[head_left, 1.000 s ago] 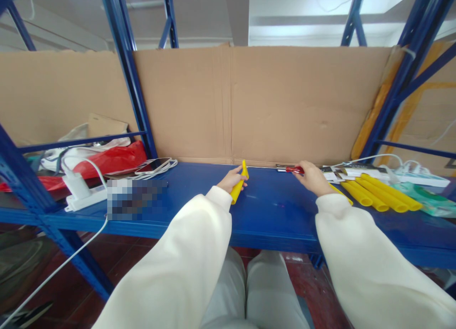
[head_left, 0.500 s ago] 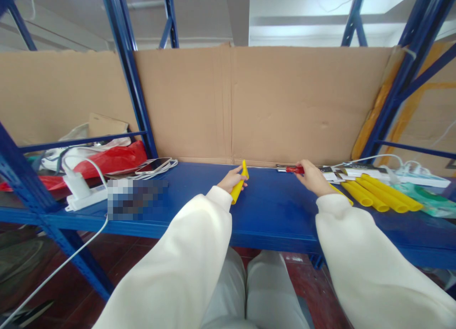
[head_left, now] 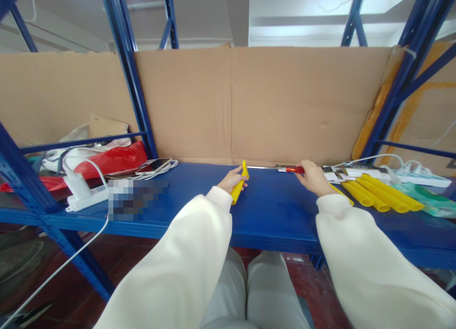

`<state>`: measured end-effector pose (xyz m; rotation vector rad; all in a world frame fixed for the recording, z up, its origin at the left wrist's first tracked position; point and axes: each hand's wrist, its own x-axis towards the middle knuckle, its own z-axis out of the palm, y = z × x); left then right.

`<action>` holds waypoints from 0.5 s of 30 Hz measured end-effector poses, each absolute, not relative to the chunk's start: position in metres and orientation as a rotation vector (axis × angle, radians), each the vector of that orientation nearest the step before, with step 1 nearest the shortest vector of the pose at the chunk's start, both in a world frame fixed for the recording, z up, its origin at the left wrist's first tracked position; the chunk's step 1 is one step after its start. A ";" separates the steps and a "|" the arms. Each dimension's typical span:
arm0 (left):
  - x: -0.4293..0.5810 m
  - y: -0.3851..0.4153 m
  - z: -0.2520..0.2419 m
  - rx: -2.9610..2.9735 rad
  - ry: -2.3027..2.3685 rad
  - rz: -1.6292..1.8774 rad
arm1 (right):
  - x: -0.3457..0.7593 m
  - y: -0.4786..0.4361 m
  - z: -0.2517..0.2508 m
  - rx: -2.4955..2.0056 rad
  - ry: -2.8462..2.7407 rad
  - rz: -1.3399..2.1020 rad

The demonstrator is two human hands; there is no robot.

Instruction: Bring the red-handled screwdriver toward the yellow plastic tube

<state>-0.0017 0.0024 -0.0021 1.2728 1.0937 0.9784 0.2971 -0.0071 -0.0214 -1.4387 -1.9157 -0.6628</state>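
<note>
My left hand is closed around a yellow tube above the middle of the blue shelf. The tube tilts, and its upper end looks narrowed, like a cut or folded strip. Farther right, near the back cardboard, my right hand is closed on the right end of a slim red-handled tool. A thin grey and dark part extends left from the red; its exact kind is too small to tell. Several more yellow tubes lie side by side just right of my right wrist, one partly hidden by the sleeve.
A cardboard panel closes off the back of the blue shelf. On the left are a white power strip, cables and a red bag. A green packet and another power strip lie at the far right.
Almost nothing differs. My right hand and the red-handled tool have shifted very slightly; my left hand keeps its hold on the yellow tube.
</note>
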 end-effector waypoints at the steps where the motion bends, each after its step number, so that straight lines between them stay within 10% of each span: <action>1: -0.002 0.002 -0.002 1.271 1.094 0.978 | 0.297 -0.007 -0.022 -1.434 -1.919 -0.661; 15: -0.001 0.000 -0.001 1.267 1.103 0.975 | 0.297 -0.006 -0.021 -1.480 -1.917 -0.510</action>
